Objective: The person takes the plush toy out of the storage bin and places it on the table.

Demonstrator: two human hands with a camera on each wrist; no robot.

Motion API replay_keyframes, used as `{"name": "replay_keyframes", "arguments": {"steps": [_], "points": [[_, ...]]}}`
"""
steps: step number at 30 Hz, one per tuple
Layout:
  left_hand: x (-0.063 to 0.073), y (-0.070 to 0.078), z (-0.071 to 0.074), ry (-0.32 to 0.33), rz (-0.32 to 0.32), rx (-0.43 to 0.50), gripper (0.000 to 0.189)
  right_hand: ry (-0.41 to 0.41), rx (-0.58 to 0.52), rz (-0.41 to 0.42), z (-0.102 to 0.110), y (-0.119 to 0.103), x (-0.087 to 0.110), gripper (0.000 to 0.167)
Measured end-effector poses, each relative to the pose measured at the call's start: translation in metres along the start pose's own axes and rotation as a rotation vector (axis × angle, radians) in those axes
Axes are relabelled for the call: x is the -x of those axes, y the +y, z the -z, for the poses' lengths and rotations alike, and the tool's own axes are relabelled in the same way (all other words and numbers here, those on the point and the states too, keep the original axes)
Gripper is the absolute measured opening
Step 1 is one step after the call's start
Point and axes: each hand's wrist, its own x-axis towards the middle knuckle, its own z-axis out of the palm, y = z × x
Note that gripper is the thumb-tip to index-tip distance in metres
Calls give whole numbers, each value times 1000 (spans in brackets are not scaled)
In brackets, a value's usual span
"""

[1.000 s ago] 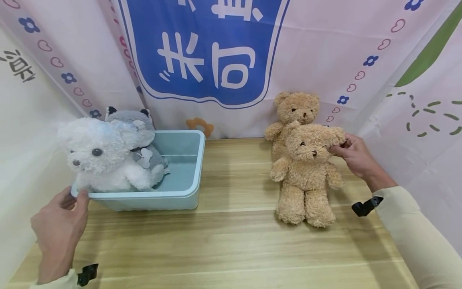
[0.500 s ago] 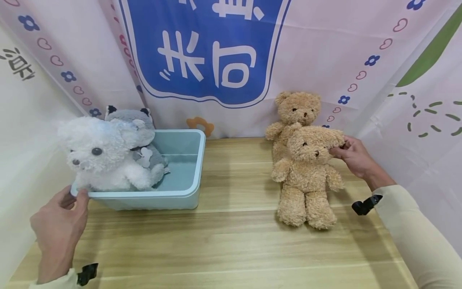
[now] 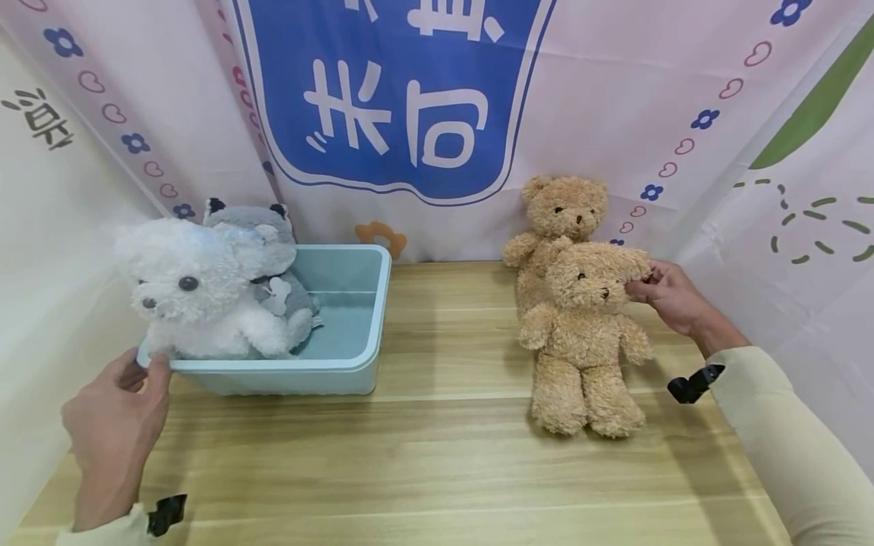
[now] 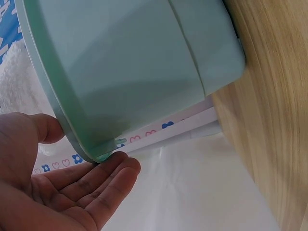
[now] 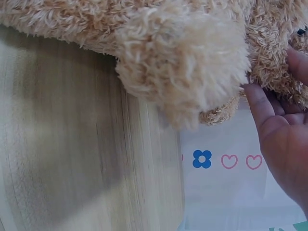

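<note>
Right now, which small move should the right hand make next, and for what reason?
I would probably lift the front bear toward the blue bin: the right hand grips it, the left hand holds the bin's rim, and space shows inside, right of the gray plush.

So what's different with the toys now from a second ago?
The front teddy bear has shifted slightly right and towards the person, the right hand still holding it by the head. Nothing was newly grabbed or let go. The back teddy bear , the white toy and the grey toy stayed put, and the left hand still grips the rim of the blue box.
</note>
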Motion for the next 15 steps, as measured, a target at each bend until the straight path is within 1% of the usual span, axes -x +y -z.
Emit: {"name": "replay_keyframes", "arguments": {"steps": [3, 8, 11, 15], "points": [[0, 1, 0, 6, -7, -1, 53, -24, -4, 8, 2, 0, 0, 35], [1, 1, 0, 11, -7, 2, 54, -73, -76, 10, 3, 2, 0, 34], [1, 1, 0, 13, -6, 6, 54, -75, -88, 1, 3, 2, 1, 32], [0, -1, 0, 13, -12, 10, 54, -49, -131, -26, -1, 2, 2, 29]]}}
